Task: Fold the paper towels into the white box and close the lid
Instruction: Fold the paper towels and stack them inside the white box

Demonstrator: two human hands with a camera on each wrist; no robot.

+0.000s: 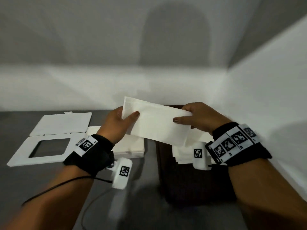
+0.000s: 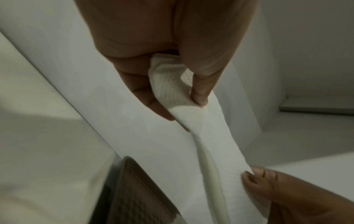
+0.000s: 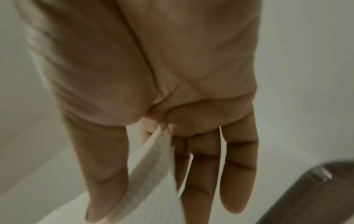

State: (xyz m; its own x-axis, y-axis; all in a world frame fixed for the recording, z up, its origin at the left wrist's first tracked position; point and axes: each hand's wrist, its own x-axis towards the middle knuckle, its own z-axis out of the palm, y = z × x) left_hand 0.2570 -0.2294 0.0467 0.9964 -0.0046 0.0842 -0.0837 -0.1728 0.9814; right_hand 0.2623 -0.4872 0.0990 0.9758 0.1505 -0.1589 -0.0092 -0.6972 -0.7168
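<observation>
Overhead only: paper towel [image 1: 156, 122] in both grips, left hand [image 1: 116, 124], right hand [image 1: 201, 119].

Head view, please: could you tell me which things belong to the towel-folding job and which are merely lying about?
Belonging to the job:
paper towel, pinched by left hand and right hand
white box
lid, open
towel stack

Lying about:
brown tray beneath the stack
black cable

The paper towel [image 1: 157, 123] is matt, finely embossed paper; the white box [image 1: 132, 146] and its lid [image 1: 54, 130] look smooth plastic.
</observation>
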